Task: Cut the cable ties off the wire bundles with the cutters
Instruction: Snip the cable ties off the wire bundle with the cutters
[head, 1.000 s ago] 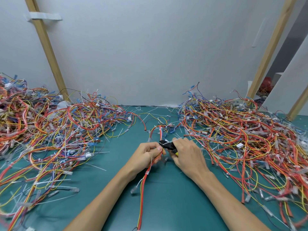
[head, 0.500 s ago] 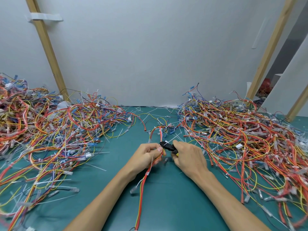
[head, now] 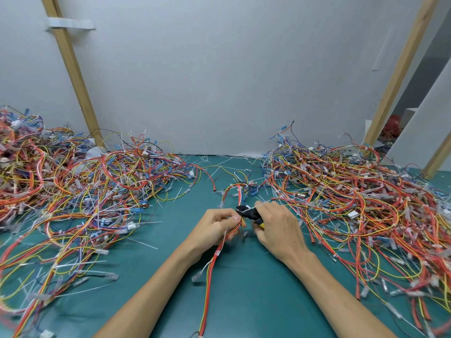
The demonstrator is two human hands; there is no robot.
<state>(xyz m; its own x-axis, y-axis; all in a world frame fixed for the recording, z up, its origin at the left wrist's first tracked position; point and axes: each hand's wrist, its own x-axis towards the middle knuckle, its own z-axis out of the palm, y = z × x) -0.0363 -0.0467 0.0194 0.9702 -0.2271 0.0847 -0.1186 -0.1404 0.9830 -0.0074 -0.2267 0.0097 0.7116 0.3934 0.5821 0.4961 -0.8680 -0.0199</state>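
A thin bundle of red, orange and yellow wires [head: 211, 272] runs from the front edge up the middle of the green table to a loop beyond my hands. My left hand [head: 216, 228] grips this bundle near its upper part. A white cable tie [head: 218, 253] wraps the bundle just below that hand. My right hand [head: 277, 226] holds the black cutters [head: 247, 212] with a yellow handle; their jaws touch the bundle just right of my left fingertips. Whether a tie sits in the jaws is hidden.
A large tangle of wire bundles [head: 80, 198] covers the left of the table [head: 256, 289], another heap [head: 361, 211] covers the right. Cut white ties [head: 144, 242] lie scattered between. Slanted wooden posts [head: 73, 76] lean against the white back wall.
Both hands stay in place at the bundle. The cutters' jaws have shifted slightly against the wires; the view has tilted a little.
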